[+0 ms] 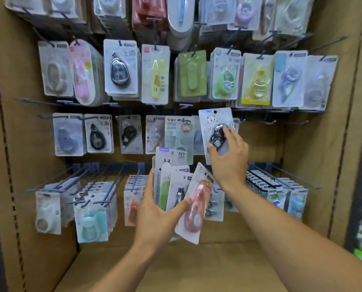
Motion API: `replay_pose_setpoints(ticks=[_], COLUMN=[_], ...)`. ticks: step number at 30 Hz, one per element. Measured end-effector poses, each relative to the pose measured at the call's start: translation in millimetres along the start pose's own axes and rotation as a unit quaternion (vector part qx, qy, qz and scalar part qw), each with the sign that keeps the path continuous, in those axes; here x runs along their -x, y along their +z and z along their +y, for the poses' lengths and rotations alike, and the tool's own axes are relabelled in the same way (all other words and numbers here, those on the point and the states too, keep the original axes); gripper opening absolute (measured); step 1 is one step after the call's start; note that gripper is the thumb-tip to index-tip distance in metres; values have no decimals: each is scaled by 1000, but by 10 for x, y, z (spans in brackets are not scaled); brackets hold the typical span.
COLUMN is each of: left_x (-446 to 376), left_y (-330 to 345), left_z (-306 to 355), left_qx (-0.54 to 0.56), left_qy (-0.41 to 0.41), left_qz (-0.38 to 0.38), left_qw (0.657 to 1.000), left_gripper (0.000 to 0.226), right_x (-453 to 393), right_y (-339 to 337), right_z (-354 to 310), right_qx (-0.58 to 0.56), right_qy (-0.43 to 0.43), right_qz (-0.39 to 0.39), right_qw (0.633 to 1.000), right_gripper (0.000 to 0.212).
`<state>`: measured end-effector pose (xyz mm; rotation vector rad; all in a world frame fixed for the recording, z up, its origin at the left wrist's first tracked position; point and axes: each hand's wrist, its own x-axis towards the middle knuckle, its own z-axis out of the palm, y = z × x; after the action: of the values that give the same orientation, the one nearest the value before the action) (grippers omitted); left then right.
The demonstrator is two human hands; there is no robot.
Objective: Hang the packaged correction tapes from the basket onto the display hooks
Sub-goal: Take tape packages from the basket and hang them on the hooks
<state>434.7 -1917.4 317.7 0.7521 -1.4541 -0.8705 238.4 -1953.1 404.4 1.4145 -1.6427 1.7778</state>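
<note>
My left hand (157,213) grips a fanned stack of packaged correction tapes (176,184); a pink one (195,209) lies at the front, with a rabbit-print card behind. My right hand (228,157) holds a single white pack with a cat drawing and a black tape (215,127), raised upright in front of the third row of hooks, its hang hole near a dark hook (258,121). The basket is out of view.
A brown cardboard display wall (315,165) carries several rows of dark hooks full of carded tapes. Long hooks (104,182) on the bottom row jut toward me. Bare hooks (289,122) stand at the right of the third row. A cardboard ledge (197,266) lies below.
</note>
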Motion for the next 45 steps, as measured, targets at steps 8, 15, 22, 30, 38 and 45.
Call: replay_pose_setpoints(ticks=[8, 15, 22, 30, 38, 45], left_x=[-67, -45, -24, 18, 78, 236], left_y=[36, 50, 38, -29, -193, -203], left_z=[169, 273, 304, 201, 66, -157], left_qx=[46, 57, 63, 81, 100, 160], left_qy=[-22, -31, -77, -78, -80, -97], left_qz=[11, 46, 44, 48, 76, 132], left_qw=[999, 997, 994, 992, 989, 973], left_gripper=[87, 75, 73, 64, 61, 55], right_x=[-14, 4, -107, -659, -514, 607], right_y=[-32, -25, 116, 541, 627, 81], right_z=[33, 60, 143, 273, 200, -250], right_qx=[27, 54, 73, 165, -6, -295], right_qy=[-3, 6, 14, 19, 48, 143], right_qz=[-35, -19, -51, -135, -37, -37], right_qw=[999, 998, 996, 977, 998, 944], right_gripper=[66, 65, 65, 70, 42, 25])
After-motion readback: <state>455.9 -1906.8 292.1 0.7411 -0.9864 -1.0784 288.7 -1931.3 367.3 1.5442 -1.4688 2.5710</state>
